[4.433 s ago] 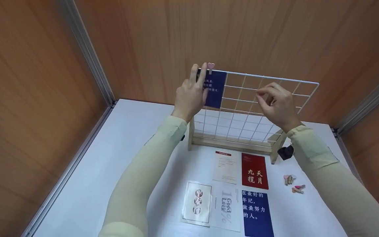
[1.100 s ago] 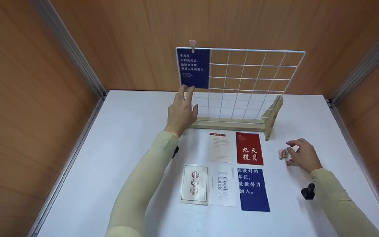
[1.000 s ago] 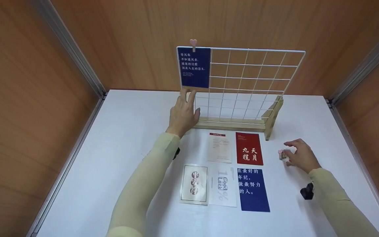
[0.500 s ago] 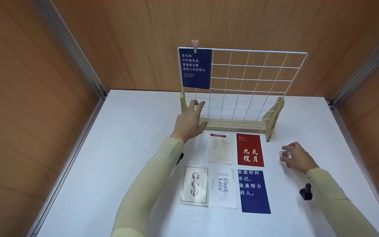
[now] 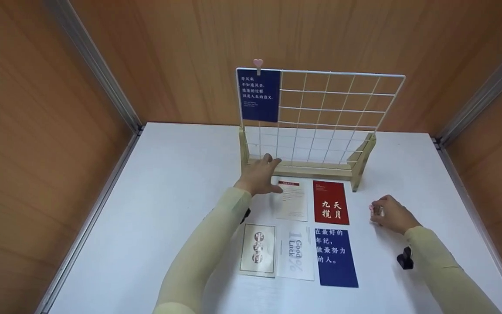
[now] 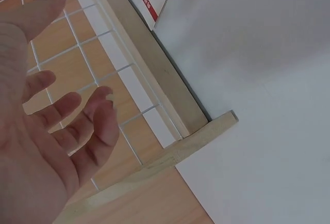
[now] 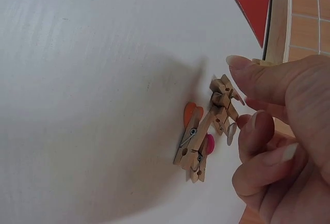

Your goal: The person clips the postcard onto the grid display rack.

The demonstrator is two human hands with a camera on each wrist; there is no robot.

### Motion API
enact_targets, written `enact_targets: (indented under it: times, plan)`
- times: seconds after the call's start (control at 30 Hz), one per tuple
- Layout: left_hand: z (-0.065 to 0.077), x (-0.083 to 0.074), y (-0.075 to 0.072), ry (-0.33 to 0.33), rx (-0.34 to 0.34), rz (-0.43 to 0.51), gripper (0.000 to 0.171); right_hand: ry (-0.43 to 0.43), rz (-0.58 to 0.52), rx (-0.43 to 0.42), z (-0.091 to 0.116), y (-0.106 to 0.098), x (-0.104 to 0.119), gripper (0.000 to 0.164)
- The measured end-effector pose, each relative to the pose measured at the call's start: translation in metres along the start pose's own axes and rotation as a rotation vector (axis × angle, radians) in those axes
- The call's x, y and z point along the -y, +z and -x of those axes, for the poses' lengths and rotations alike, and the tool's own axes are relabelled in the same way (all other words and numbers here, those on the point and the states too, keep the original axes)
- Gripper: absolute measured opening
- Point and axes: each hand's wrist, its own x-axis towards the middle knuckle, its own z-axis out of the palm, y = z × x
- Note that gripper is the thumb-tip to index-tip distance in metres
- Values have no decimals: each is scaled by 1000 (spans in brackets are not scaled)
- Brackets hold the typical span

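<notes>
My left hand [image 5: 257, 176] hovers in front of the lower left of the wire grid rack, beside a pale card [image 5: 293, 207], its fingers relaxed and holding nothing. A dark blue card [image 5: 262, 112] hangs at the grid's top left corner under a pink heart clothespin [image 5: 258, 64]. On the right, my right hand [image 5: 392, 213] reaches down at a small pile of wooden clothespins [image 7: 196, 146]. In the right wrist view a gap shows between thumb and loosely bent fingers, close to the nearest pins. Orange and magenta hearts show on two pins.
The white grid [image 5: 329, 72] stands in a wooden base [image 5: 316, 172] on the white table [image 5: 181, 183]. Before it lie a red card [image 5: 331, 196], a framed white card [image 5: 251, 261], a "Good Luck" card [image 5: 295, 272] and another blue card [image 5: 337, 274]. Wooden walls [image 5: 181, 56] enclose the table.
My left hand has left the hung blue card and come down toward the rack's base. My right hand has gone from the grid to the clothespins, and its fingers have drawn closer together there.
</notes>
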Motion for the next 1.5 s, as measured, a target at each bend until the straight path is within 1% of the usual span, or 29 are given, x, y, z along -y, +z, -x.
enact_targets:
  times: [0.1, 0.23, 0.37, 0.43, 0.53, 0.7, 0.8, 0.9, 1.0, 1.07, 1.2, 1.33, 1.5]
  plan:
    - [-2, -1, 4, -7, 40, 3, 94, -21, 7, -8, -3, 1, -2, 44]
    - [-6, -5, 11, -13, 67, -11, 97, -40, 7, -27, -6, 1, -4, 45]
    - [-9, -9, 18, -10, 97, -10, 98, -10, -10, -20, -6, 1, -3, 47]
    - [-9, -10, 21, -4, 120, -2, 98, 0, -16, -10, -7, 0, -2, 47]
    - [-10, -12, 24, -2, 135, 20, 98, 9, -18, -11, -11, -2, 0, 47]
    - [-12, -13, 27, -48, 140, 73, 99, 23, -34, -13, -16, -4, 1, 47]
    - [-14, -15, 31, -63, 170, 98, 100, 49, -33, 5, -15, -4, 0, 46]
    - [-16, -18, 38, -70, 194, 107, 99, 84, -47, 13, -13, -1, -3, 41]
    - [-17, -21, 45, -70, 205, 97, 97, 105, -72, 13, -11, 4, -5, 35]
    - [-18, -21, 47, -60, 206, 68, 95, 105, -75, 1, -12, 5, -5, 33]
    - [-19, -22, 49, -39, 218, 36, 95, 100, -56, -15, -13, 7, -6, 32]
    - [-20, -21, 52, -42, 223, 9, 100, 108, -63, -14, -15, 8, -7, 31]
    - [-21, -23, 54, -55, 234, -36, 107, 139, -103, 2, -15, 8, -7, 32]
